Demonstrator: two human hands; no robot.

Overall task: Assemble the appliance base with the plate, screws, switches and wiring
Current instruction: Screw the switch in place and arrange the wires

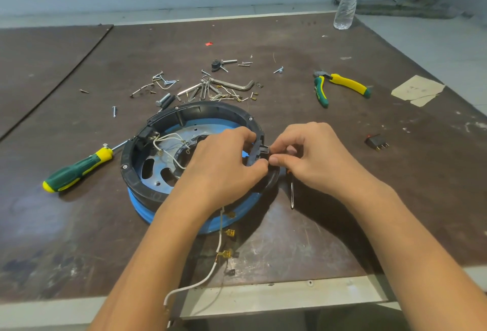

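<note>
Base [137, 186] sits mid-tabletop [342, 212], plate [158, 162] already inside. Left hand [224, 164] grips the rim's right side, fingers curled over it. Right hand [311, 157] pinches a small black switch [264, 150] against the rim's outer wall. Looks like the switch-seating step. To do it well: brace the rim firmly with the left hand, keep the switch square to its slot, push straight in, and keep the white wire [220, 241] clear of the gap. Spare switch [376, 143] lies well right, screws [168, 85] behind the base.
</note>
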